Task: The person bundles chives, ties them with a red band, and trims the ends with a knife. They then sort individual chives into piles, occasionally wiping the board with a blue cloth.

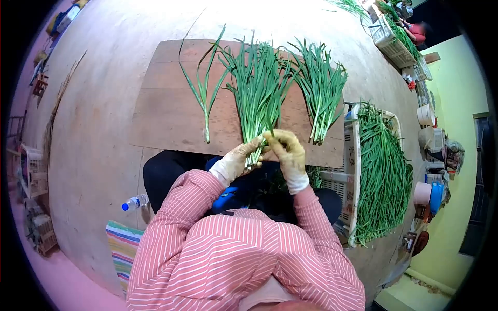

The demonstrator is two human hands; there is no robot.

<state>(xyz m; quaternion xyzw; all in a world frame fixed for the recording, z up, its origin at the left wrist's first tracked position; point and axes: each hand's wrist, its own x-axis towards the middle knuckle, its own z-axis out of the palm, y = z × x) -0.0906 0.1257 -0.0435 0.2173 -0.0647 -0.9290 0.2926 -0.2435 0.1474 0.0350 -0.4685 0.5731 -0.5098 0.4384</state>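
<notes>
A bunch of green leafy stalks (pixel 257 85) lies over the front edge of a low brown board (pixel 161 98). My gloved left hand (pixel 243 158) is wrapped round its pale stem ends. Beside it, my gloved right hand (pixel 285 150) is closed, its thumb and finger pinched at a thin dark green leaf near the stems. A smaller bunch (pixel 321 88) rests on the board to the right. To the left lies a single forked stalk (pixel 206 109), touched by neither hand.
At the right stands a white crate (pixel 354 176) heaped with green stalks (pixel 381 181). A plastic bottle (pixel 135 202) and a striped mat (pixel 123 249) are on the floor at the left. Farther off are more crates (pixel 389 44) and a person in red (pixel 416 33).
</notes>
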